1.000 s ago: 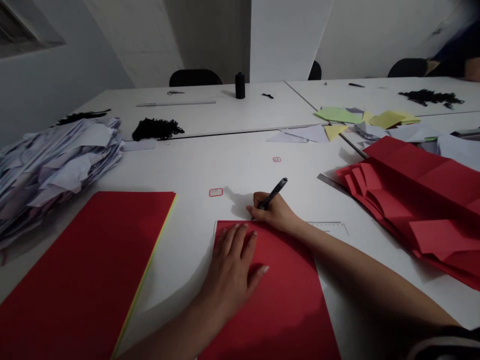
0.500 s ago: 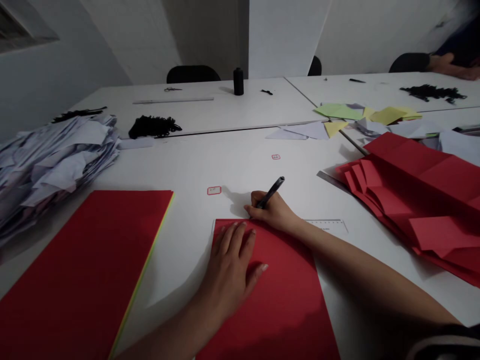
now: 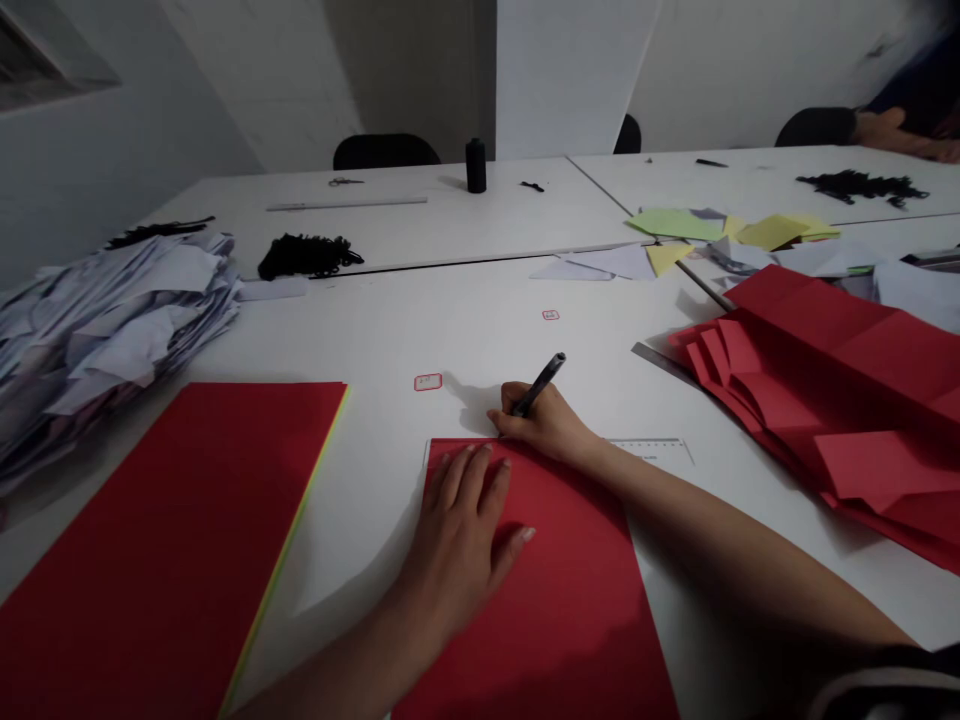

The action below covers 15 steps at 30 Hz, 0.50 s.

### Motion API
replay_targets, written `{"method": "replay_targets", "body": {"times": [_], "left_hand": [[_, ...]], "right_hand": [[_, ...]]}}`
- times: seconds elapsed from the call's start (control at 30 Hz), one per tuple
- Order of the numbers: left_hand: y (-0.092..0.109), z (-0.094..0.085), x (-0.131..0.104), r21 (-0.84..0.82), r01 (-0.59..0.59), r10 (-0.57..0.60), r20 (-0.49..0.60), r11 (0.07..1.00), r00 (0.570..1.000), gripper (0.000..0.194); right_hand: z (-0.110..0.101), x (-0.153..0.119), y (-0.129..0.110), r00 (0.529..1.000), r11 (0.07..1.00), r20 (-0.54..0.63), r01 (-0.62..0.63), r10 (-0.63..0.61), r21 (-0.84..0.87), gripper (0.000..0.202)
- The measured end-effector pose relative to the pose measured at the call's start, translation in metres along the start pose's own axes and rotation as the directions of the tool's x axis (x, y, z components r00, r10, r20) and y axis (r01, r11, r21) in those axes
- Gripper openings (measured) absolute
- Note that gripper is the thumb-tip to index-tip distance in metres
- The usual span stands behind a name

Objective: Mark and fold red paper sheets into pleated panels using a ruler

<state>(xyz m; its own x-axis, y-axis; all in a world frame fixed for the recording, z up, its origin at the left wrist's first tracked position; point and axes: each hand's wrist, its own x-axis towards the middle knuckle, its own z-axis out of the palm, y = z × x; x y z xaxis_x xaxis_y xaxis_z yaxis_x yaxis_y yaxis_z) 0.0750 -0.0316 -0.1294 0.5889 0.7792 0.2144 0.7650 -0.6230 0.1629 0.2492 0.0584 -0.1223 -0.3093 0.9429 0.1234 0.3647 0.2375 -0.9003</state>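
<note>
A red sheet of paper point(image 3: 562, 590) lies on the white table in front of me. My left hand point(image 3: 457, 540) rests flat on its upper left part, fingers spread. At the sheet's far edge my right hand point(image 3: 541, 420) grips a black pen point(image 3: 544, 380), tilted with its top to the right. The pen's tip is hidden by my fingers. A clear ruler point(image 3: 652, 452) shows past the sheet's far edge, on the right beyond my wrist; the sheet covers the rest of it.
Left of me lies a stack of red sheets point(image 3: 187, 520), beside a heap of white paper point(image 3: 142, 310). Folded red paper point(image 3: 862, 380) is at right. Farther off are black yarn point(image 3: 307, 256), a black spool point(image 3: 475, 166), scissors point(image 3: 345, 181) and another person's hands point(image 3: 900, 135).
Almost nothing differs. The view has shifted very slightly, while both hands and the pen keep their places on the red sheet.
</note>
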Motion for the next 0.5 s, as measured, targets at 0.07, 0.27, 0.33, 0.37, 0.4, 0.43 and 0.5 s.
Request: {"method": "replay_targets", "body": {"times": [0.07, 0.27, 0.33, 0.37, 0.4, 0.43, 0.5], "left_hand": [[0.000, 0.000, 0.000, -0.002, 0.001, -0.001, -0.004, 1.000, 1.000, 0.054], [0.000, 0.002, 0.001, 0.015, 0.004, -0.004, -0.013, 1.000, 1.000, 0.053], [-0.001, 0.003, 0.000, 0.006, 0.003, -0.003, -0.022, 1.000, 1.000, 0.053], [-0.001, 0.004, 0.000, -0.003, 0.003, -0.004, -0.029, 1.000, 1.000, 0.052], [-0.001, 0.005, 0.000, -0.010, 0.007, -0.007, -0.036, 1.000, 0.999, 0.052], [-0.001, 0.006, -0.001, -0.015, 0.012, -0.012, -0.043, 1.000, 0.999, 0.052], [-0.002, 0.008, -0.002, -0.019, 0.022, -0.023, -0.054, 1.000, 0.998, 0.052]], "right_hand": [[-0.005, 0.003, 0.001, 1.000, 0.997, -0.028, -0.006, 0.008, 0.078, 0.028], [-0.037, -0.003, -0.002, 0.990, 0.991, -0.139, 0.031, -0.013, 0.132, 0.025], [-0.045, -0.017, -0.002, 0.997, 0.999, -0.079, 0.011, -0.007, 0.053, 0.022], [-0.047, -0.026, -0.002, 0.999, 1.000, -0.043, 0.015, -0.015, -0.001, 0.020], [-0.048, -0.035, -0.001, 0.999, 0.997, -0.012, 0.041, -0.042, -0.060, 0.019], [-0.047, -0.045, 0.000, 0.996, 0.988, 0.013, 0.094, -0.094, -0.122, 0.018], [-0.042, -0.060, 0.001, 0.977, 0.953, 0.061, 0.214, -0.206, -0.216, 0.022]]}}
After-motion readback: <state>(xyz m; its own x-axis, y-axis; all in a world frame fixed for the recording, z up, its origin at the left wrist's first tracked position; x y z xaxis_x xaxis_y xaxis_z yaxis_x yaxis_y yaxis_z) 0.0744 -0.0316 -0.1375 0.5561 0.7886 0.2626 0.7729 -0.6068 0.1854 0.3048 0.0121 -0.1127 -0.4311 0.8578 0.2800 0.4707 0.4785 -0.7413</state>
